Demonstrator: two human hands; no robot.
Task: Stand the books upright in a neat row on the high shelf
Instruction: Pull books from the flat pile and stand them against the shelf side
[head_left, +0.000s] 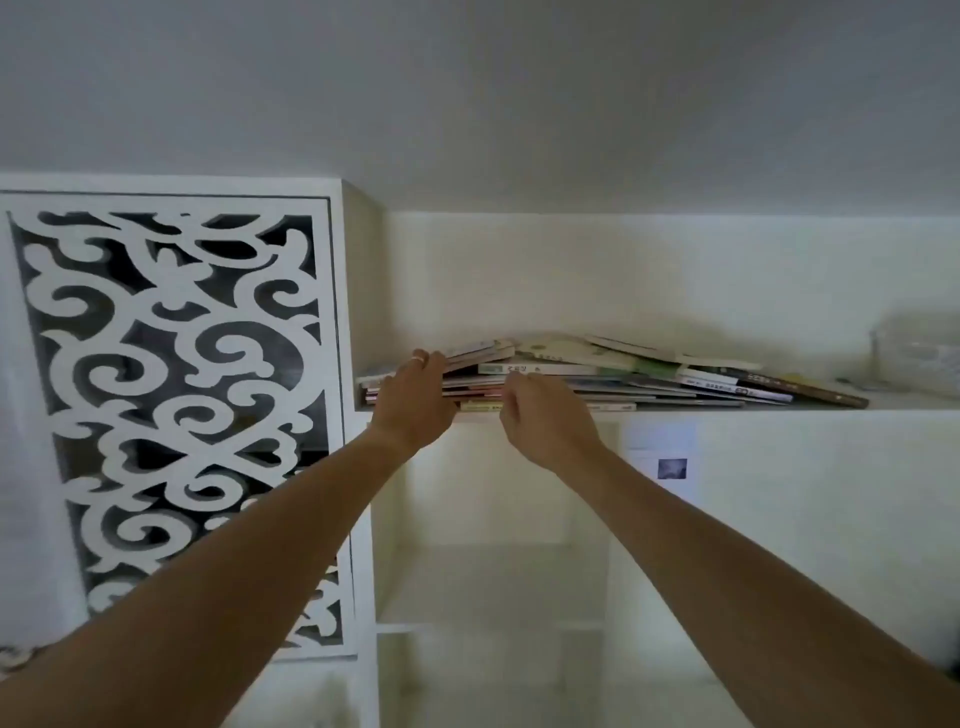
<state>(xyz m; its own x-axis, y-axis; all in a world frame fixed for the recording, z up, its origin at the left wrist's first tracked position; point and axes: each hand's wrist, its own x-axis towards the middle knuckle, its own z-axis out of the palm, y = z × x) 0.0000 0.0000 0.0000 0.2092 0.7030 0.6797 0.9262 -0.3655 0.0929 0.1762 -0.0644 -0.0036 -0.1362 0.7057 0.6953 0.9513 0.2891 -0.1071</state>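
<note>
Books (597, 376) are lying flat in a messy pile on the high shelf (779, 410). The left hand (415, 400) is gripping the pile's left end; the right hand (545, 421), fingers curled, is touching its front edge, grip unclear.

Shelf (779, 415) white; cabinet door (171, 405) white scroll fretwork w/ dark behind; books (597, 374) multicolour: green, pink, cream.
</note>
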